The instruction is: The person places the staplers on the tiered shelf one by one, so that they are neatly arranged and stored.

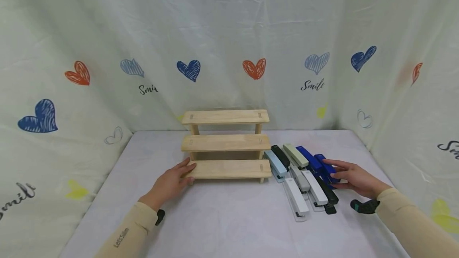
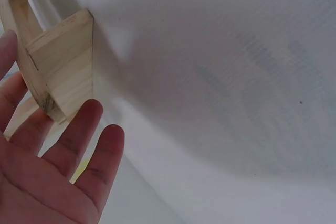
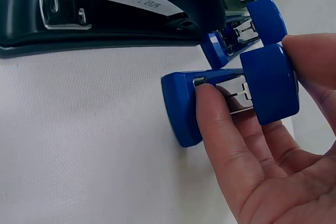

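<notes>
A three-tier wooden shelf stand [image 1: 229, 169] stands near the back of the table. My left hand [image 1: 170, 184] grips the left end of its lowest board, the thumb at the front edge; in the left wrist view, the other fingers of the left hand [image 2: 58, 166] are spread and fairly straight. To the stand's right, my right hand [image 1: 355, 177] holds a small blue stapler [image 1: 324, 166] at the group's right edge. In the right wrist view, one finger lies on the base of that blue stapler [image 3: 270, 85], with the thumb at its top. Another blue stapler [image 1: 307, 157] lies beside it.
Several more staplers lie close together: light blue [image 1: 275, 162], pale green [image 1: 295, 154], white ones [image 1: 295, 196], and black ones [image 1: 280, 155]. The white-covered table [image 1: 229, 222] meets patterned curtains [image 1: 229, 31] at the back and sides.
</notes>
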A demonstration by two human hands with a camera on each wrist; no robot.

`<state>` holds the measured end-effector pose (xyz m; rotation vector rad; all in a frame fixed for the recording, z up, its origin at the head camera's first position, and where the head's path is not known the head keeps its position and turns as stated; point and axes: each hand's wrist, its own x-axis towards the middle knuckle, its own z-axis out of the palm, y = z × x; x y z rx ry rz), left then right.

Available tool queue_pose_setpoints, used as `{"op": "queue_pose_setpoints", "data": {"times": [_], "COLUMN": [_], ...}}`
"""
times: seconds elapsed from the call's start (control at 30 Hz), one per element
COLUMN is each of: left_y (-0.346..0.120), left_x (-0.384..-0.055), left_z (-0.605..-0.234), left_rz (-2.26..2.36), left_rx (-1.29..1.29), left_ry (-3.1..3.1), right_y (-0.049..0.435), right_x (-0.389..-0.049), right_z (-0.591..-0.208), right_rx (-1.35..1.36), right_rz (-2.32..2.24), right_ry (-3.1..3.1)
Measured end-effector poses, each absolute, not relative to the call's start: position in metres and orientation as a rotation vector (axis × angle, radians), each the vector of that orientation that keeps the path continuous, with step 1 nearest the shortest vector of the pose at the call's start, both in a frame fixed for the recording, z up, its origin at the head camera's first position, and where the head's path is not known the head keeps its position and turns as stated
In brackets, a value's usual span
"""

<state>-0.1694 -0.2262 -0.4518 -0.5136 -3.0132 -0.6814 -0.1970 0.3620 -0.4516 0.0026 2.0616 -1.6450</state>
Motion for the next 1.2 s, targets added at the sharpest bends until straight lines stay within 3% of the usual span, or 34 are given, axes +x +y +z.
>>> {"op": "queue_pose_setpoints", "data": {"times": [0.67, 0.97, 1.2], "left_y": [-0.224, -0.222, -0.225], "left_x": [-0.171, -0.172, -0.171], "left_z": [-0.449, -0.448, -0.449], "left_rz": [-0.692, -0.677, -0.712], "left_rx": [-0.424, -0.431, -0.440], "left_ry": [-3.063, -3.063, -3.056], "right_y": [0.365, 0.361, 0.325], "right_x": [-0.194, -0.200, -0.216], "right_z": [-0.444, -0.406, -0.366], "right_rx": [0.057, -0.009, -0.128], "right_rz": [-1.721, -1.795, -1.852], "right_ry": [2.096, 2.134, 2.102]}}
